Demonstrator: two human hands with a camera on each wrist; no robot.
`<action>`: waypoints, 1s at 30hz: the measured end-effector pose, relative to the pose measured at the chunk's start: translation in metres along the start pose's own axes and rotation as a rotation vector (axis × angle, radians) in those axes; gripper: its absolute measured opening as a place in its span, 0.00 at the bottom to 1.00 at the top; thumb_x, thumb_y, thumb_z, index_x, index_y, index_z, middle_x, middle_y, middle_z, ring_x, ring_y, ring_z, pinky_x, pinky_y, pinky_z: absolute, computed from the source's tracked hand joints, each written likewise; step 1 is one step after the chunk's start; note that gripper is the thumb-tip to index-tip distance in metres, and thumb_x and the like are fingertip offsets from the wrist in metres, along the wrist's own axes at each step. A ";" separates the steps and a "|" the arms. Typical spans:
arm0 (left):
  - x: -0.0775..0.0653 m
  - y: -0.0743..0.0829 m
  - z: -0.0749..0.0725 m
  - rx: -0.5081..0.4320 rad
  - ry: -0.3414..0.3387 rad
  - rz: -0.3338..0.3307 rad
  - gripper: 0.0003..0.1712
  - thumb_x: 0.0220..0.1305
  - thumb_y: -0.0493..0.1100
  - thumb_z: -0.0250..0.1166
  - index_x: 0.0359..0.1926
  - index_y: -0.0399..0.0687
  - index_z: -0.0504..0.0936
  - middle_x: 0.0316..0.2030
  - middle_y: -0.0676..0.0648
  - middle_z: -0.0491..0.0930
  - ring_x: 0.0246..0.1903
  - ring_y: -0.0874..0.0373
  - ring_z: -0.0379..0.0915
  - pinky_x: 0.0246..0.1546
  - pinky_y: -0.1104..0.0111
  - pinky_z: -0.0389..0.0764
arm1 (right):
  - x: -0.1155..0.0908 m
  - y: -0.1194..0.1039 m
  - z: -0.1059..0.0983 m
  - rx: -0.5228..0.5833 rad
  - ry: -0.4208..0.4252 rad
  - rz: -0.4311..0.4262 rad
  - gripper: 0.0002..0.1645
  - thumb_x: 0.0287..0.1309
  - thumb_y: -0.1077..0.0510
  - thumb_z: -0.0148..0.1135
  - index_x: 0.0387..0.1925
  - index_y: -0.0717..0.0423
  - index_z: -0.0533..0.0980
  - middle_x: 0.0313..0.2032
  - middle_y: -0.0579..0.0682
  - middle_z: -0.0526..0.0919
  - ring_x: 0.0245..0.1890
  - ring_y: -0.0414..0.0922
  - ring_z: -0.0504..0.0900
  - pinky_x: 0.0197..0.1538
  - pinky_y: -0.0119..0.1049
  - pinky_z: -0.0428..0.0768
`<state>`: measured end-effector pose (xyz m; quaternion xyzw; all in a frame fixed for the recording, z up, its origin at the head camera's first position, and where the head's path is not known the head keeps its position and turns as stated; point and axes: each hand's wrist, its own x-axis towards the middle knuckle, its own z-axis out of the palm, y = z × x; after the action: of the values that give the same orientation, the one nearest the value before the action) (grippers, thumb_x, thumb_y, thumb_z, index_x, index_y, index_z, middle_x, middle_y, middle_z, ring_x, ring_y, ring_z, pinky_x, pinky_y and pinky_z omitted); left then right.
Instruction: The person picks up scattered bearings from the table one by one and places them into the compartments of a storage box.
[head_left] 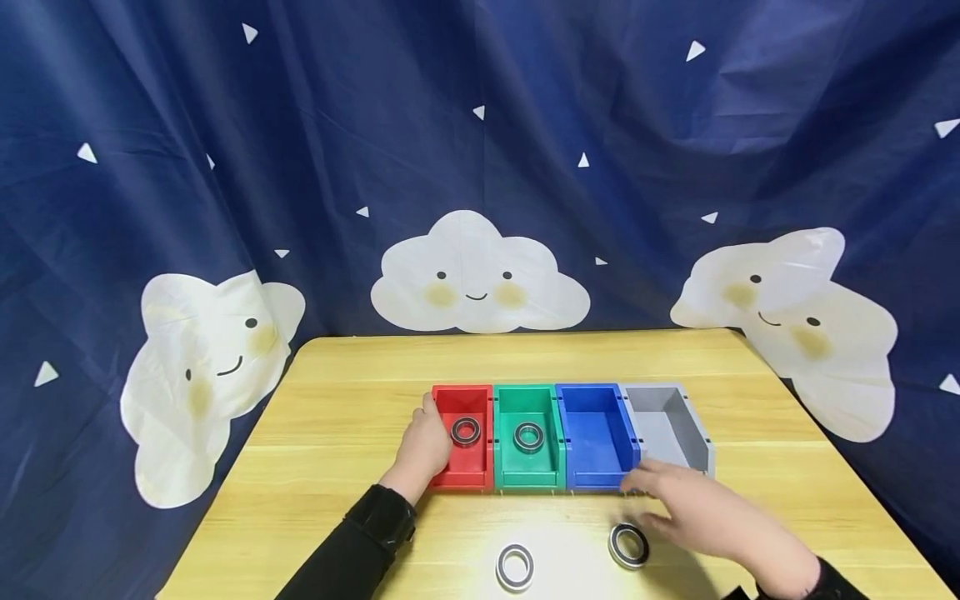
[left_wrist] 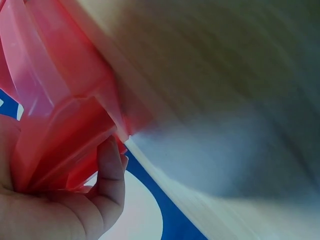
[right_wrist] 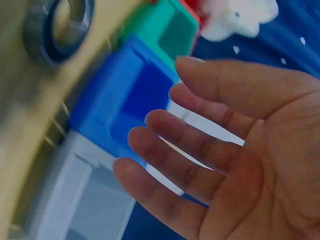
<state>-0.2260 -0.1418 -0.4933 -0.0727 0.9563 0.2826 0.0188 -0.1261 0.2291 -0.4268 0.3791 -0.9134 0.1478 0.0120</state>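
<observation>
At the left end of a row of bins, my left hand [head_left: 424, 443] grips the outer side of the red bin [head_left: 463, 480]; in the left wrist view its fingers curl under the red rim. One ball bearing [head_left: 466, 443] lies in the red bin, and another bearing [head_left: 528, 449] lies in the green bin [head_left: 529, 480]. My right hand [head_left: 693, 507], fingers apart and slightly bent, hovers in front of the blue bin [head_left: 598, 481] and grey bin [head_left: 667, 433] with nothing in it. Just below its fingertips, a bearing [head_left: 617, 550] sits on the table. A further bearing [head_left: 502, 570] lies left of that one.
The four-colour row stands side by side on a wooden table [head_left: 360, 375], open tops up. Nothing lies inside the blue and grey bins. Behind the table's back edge hangs a dark blue curtain [head_left: 420, 108] with cloud prints.
</observation>
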 end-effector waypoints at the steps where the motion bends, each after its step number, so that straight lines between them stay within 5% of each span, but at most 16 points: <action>1: -0.001 0.000 0.000 0.000 0.000 -0.002 0.47 0.62 0.34 0.65 0.74 0.31 0.48 0.55 0.29 0.71 0.44 0.42 0.76 0.50 0.48 0.81 | -0.001 -0.002 0.003 0.021 -0.038 -0.008 0.20 0.49 0.60 0.76 0.46 0.50 0.81 0.42 0.41 0.79 0.41 0.41 0.81 0.43 0.41 0.83; 15: 0.000 0.000 0.001 0.002 -0.001 -0.023 0.46 0.64 0.34 0.63 0.75 0.32 0.48 0.57 0.29 0.70 0.45 0.42 0.76 0.51 0.49 0.80 | -0.001 -0.011 0.040 0.148 -0.272 0.089 0.29 0.41 0.63 0.77 0.49 0.45 0.81 0.41 0.36 0.74 0.40 0.33 0.72 0.42 0.35 0.79; 24: -0.001 0.001 -0.002 -0.009 -0.004 -0.023 0.46 0.64 0.34 0.63 0.75 0.33 0.48 0.57 0.29 0.70 0.45 0.42 0.75 0.50 0.48 0.80 | -0.002 -0.013 0.048 0.129 -0.261 0.112 0.29 0.40 0.63 0.78 0.48 0.46 0.82 0.40 0.36 0.74 0.40 0.34 0.71 0.43 0.36 0.79; 30: 0.000 0.001 -0.001 -0.004 -0.010 -0.019 0.45 0.64 0.34 0.64 0.75 0.32 0.48 0.54 0.30 0.71 0.43 0.43 0.75 0.50 0.49 0.80 | -0.006 -0.014 0.054 0.077 -0.185 0.051 0.23 0.43 0.64 0.76 0.45 0.46 0.82 0.39 0.37 0.74 0.39 0.35 0.72 0.42 0.37 0.79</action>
<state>-0.2258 -0.1417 -0.4917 -0.0803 0.9549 0.2847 0.0259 -0.1078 0.2087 -0.4758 0.3677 -0.9137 0.1473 -0.0910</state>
